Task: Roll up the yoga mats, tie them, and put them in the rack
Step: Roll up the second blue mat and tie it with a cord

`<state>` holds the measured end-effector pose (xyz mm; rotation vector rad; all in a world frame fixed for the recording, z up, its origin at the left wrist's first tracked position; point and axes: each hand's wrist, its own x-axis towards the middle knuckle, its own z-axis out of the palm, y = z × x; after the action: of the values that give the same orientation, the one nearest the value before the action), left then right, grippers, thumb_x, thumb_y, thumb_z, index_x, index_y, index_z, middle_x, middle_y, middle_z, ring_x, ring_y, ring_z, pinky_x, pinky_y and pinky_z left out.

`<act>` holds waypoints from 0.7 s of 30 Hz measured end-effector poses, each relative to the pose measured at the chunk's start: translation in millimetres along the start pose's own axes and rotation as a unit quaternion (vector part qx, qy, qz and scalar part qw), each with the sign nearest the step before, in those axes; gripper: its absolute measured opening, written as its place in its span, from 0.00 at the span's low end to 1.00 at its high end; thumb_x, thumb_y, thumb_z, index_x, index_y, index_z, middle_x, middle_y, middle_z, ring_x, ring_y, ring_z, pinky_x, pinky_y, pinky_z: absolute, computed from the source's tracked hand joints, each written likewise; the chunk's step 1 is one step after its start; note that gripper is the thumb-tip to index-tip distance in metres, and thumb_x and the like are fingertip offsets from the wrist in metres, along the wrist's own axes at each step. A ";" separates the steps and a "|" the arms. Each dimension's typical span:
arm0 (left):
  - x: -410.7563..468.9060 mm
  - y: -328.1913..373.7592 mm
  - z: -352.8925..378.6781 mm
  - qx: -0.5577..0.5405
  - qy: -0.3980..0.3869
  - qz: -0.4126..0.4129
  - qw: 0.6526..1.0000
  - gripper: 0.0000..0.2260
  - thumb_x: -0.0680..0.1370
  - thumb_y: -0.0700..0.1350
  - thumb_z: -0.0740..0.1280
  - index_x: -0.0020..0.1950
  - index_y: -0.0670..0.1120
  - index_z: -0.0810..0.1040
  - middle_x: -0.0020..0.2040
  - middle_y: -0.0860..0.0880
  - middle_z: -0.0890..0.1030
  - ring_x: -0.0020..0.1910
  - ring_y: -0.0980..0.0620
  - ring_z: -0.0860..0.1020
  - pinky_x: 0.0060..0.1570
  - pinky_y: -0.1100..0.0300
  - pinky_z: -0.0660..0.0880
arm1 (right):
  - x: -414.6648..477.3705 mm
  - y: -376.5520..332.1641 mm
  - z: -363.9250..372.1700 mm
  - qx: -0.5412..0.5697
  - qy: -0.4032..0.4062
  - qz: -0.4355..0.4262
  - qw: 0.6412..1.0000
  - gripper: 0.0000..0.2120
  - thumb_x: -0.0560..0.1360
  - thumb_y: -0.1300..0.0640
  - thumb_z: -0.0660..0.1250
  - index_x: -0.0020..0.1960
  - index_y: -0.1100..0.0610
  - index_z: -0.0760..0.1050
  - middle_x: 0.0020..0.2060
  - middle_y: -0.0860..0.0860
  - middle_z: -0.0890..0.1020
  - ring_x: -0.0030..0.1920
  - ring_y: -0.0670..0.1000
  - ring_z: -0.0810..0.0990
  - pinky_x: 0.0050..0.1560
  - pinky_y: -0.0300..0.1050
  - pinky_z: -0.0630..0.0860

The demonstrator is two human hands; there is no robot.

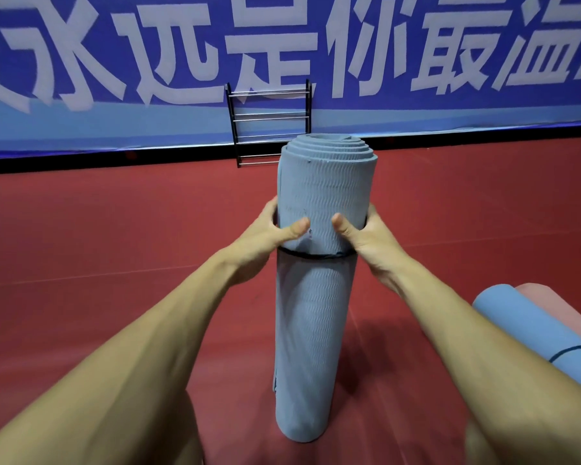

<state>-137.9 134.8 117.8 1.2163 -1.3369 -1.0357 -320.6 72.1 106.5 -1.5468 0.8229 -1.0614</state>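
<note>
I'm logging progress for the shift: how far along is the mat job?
Done: the grey mat is rolled and stands upright; a blue mat lies rolled with a cord round it. In hand: the left hand and right hand grip the grey mat just above its black band. Left: the rack shows no mats yet.

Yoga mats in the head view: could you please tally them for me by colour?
Grey-blue mat, standing upright: 1
Blue mat, lying at the right: 1
Pink mat, behind the blue one: 1
Total: 3
</note>
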 end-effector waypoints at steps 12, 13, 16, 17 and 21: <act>-17.7 -35.0 1.4 0.180 -0.030 -0.056 0.982 0.50 0.63 0.48 0.81 0.74 0.47 0.52 0.70 0.52 0.63 0.67 0.57 0.67 0.59 0.63 0.70 | -5.4 41.1 -9.3 -0.130 -0.161 0.041 0.977 0.58 0.49 0.51 0.85 0.72 0.48 0.57 0.68 0.45 0.69 0.66 0.42 0.71 0.65 0.48 0.73; -18.5 -39.7 3.2 0.177 -0.028 -0.063 0.982 0.50 0.64 0.47 0.81 0.74 0.47 0.51 0.70 0.52 0.63 0.68 0.56 0.66 0.61 0.62 0.69 | -7.5 45.2 -9.6 -0.131 -0.164 0.052 0.976 0.60 0.48 0.51 0.85 0.73 0.48 0.55 0.68 0.45 0.68 0.67 0.42 0.70 0.66 0.49 0.72; -21.8 -51.8 4.4 0.145 -0.025 -0.104 0.984 0.50 0.62 0.50 0.81 0.74 0.49 0.53 0.69 0.54 0.66 0.66 0.59 0.69 0.62 0.61 0.70 | -13.6 56.8 -10.2 -0.103 -0.165 0.079 0.978 0.60 0.49 0.53 0.84 0.74 0.50 0.55 0.69 0.46 0.69 0.66 0.42 0.71 0.66 0.47 0.72; -24.3 -54.4 4.4 0.140 -0.038 -0.120 0.982 0.49 0.62 0.52 0.81 0.74 0.50 0.54 0.68 0.55 0.67 0.65 0.60 0.70 0.61 0.62 0.72 | -16.4 58.7 -10.6 -0.099 -0.171 0.079 0.977 0.59 0.50 0.53 0.84 0.74 0.50 0.54 0.69 0.46 0.69 0.66 0.41 0.71 0.65 0.44 0.72; -29.3 -55.1 -5.7 0.127 -0.107 -0.137 0.976 0.33 0.68 0.46 0.78 0.68 0.53 0.65 0.65 0.56 0.74 0.61 0.63 0.73 0.56 0.69 0.73 | -26.5 53.5 -8.2 0.026 -0.195 0.125 0.972 0.62 0.45 0.32 0.81 0.73 0.43 0.57 0.69 0.42 0.72 0.65 0.42 0.73 0.57 0.48 0.77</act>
<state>-126.0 157.2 60.6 1.5480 -1.5333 -1.2460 -337.1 81.1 49.3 -1.4960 0.6861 -0.5650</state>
